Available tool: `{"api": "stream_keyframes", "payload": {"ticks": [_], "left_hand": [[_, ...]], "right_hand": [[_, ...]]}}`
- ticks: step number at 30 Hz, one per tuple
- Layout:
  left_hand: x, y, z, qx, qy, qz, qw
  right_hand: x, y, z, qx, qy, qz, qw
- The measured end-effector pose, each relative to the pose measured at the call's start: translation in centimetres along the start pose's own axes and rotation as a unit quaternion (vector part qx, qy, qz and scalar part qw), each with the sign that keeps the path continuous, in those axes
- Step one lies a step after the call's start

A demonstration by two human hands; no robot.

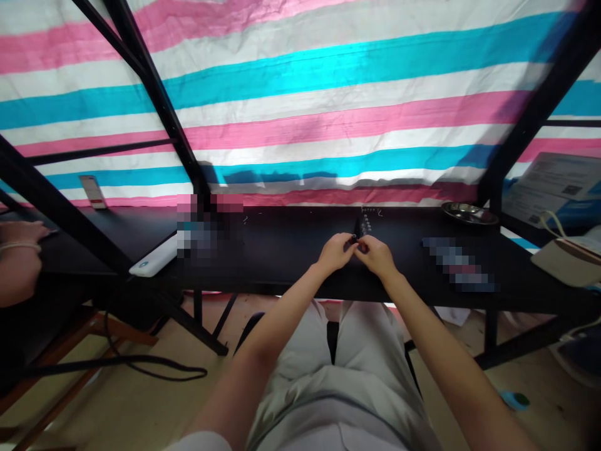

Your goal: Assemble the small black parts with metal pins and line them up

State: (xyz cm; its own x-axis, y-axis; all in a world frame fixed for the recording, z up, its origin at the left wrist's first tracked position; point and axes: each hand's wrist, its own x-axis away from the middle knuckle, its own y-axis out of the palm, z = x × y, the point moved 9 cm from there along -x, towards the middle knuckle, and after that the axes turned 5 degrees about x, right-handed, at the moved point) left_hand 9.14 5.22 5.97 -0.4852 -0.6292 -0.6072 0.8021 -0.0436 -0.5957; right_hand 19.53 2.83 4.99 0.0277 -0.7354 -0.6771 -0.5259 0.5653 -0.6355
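Observation:
My left hand [337, 252] and my right hand [375, 255] meet over the black table [272, 250], fingertips pinched close together. Between them is a small dark object [354, 238], too small to name. A slim, pointed black piece [357, 225] rises just beyond the fingertips; whether it joins the held object I cannot tell. Right behind my hands, a row of small, pale, shiny bits [367, 220] runs across the tabletop toward its far edge. The fingers of both hands are closed, and they partly cover what they hold.
A shiny metal dish [469, 213] lies at the back right, with a blurred-out flat item [457, 264] nearer. Left are a white elongated object [157, 255] and a standing phone-like object [92, 191]. Another person's hand [21, 238] rests at far left. Black frame posts [159, 103] flank the table.

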Motion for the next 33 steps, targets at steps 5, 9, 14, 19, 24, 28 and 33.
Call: {"api": "stream_keyframes", "payload": {"ticks": [5, 9, 14, 19, 24, 28, 33], "left_hand": [[0.1, -3.1, -3.0, -0.073, -0.023, -0.049, 0.996], [0.1, -8.8, -8.6, -0.161, -0.164, -0.004, 0.973], [2.0, -14.8, -14.1, -0.261, -0.317, 0.033, 0.911], [4.0, -16.8, -16.2, -0.283, -0.38, 0.041, 0.88], [5.0, -17.1, -17.1, -0.258, -0.419, 0.059, 0.869], [5.4, -17.4, -17.6, -0.258, -0.432, 0.069, 0.861], [5.9, -17.8, -18.2, -0.247, -0.478, 0.085, 0.839]], "right_hand": [[0.3, 1.9, -2.9, -0.004, -0.08, -0.081, 0.993], [0.3, 2.4, -3.9, -0.005, -0.095, -0.096, 0.991], [0.2, 2.2, -3.8, 0.007, -0.095, -0.081, 0.992], [0.1, 2.0, -3.7, 0.006, -0.09, -0.068, 0.994], [0.1, 2.0, -3.4, -0.004, -0.078, -0.067, 0.995], [0.0, 1.5, -3.1, -0.017, -0.066, -0.047, 0.997], [0.0, 1.2, -2.7, -0.026, -0.046, -0.035, 0.998]]}}
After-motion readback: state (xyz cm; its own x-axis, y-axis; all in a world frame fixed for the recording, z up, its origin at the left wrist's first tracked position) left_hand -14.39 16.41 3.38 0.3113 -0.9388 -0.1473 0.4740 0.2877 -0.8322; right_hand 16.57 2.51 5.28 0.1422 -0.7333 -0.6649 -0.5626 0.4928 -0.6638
